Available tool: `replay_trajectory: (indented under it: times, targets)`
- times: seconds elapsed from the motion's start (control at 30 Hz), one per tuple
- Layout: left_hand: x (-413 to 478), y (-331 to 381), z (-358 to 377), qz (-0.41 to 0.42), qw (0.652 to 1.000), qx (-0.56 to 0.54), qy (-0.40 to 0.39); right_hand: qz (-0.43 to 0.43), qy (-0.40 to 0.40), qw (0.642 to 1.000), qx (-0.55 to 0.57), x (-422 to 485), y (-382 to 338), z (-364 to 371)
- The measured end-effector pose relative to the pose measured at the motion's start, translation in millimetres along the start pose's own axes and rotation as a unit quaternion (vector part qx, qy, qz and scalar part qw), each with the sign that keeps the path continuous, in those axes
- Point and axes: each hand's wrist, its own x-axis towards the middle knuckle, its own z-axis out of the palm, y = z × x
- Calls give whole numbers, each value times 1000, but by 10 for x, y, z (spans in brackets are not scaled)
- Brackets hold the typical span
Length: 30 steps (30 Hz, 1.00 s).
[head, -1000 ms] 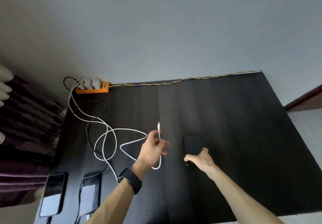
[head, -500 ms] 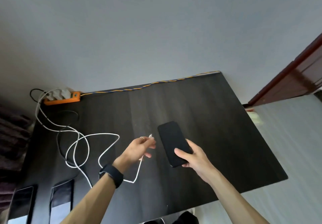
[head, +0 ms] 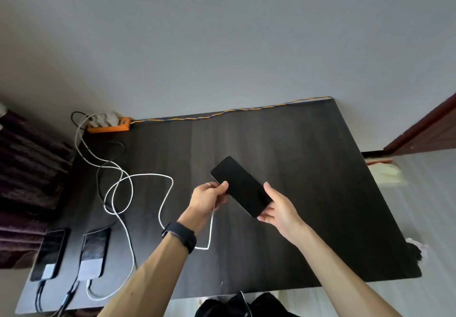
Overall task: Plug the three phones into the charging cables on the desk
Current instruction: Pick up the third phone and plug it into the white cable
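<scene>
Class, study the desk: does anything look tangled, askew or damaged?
Nothing looks damaged. The white cable lies in loose overlapping loops across the desk. The left hand holds its end at the phone, held by the right hand.

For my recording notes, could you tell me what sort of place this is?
Probably a room at home: a dark desk against a plain wall, an orange power strip at its back edge, and dark curtains on the left.

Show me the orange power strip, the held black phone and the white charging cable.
orange power strip (head: pixel 108 127): head view, front side.
black phone (head: pixel 243 188): head view, screen middle.
white charging cable (head: pixel 148 175): head view, loop top.
</scene>
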Motion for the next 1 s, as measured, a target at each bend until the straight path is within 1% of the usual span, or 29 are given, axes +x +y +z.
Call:
replay_trajectory:
  times: [0.03, 0.07, 0.1, 0.17, 0.27, 0.33, 0.37, 0.43, 0.5, 0.57, 0.63, 0.77, 0.9, 1.0]
  targets:
    - [-3, -34, 14, 1, 1000, -7, 27, 37, 3, 998, 47, 10, 70, 17]
    - [-6, -63, 23, 0, 999, -19, 50, 62, -5, 996, 65, 11, 159, 42]
    - [-7, -92, 25, -4, 997, -30, 68, 75, -20, 995, 58, 5, 265, 81]
    - [-21, -121, 17, -14, 994, -58, 92, 80, -63, 995, -4, -34, 476, 209]
    - [-25, -122, -64, -25, 992, -89, 91, 58, -138, 984, -92, -120, 616, 474]
    - [-38, -108, -147, -28, 992, -99, 78, 29, -165, 977, -134, -172, 583, 639]
    - [-42, -105, -189, -32, 991, -110, 72, 9, -166, 973, -160, -189, 554, 706]
    - [-59, -107, -299, -40, 988, -136, 60, -49, -148, 966, -206, -233, 502, 843]
    - [-66, -105, -404, -45, 985, -156, 61, -103, -121, 965, -211, -259, 477, 898]
    - [-68, -108, -557, -46, 980, -175, 80, -126, -99, 963, -218, -277, 459, 885]
    - [-73, -126, -721, -49, 976, -195, 88, -113, -93, 966, -212, -300, 452, 809]
    - [-107, -224, -988, -52, 963, -261, 39, -53, -75, 987, -134, -345, 492, 598]
    - [-165, -358, -1169, -45, 943, -325, 49, -17, -19, 996, -86, -346, 530, 502]
    - [-219, -449, -1216, -58, 920, -386, 44, -19, 25, 997, -70, -338, 526, 511]
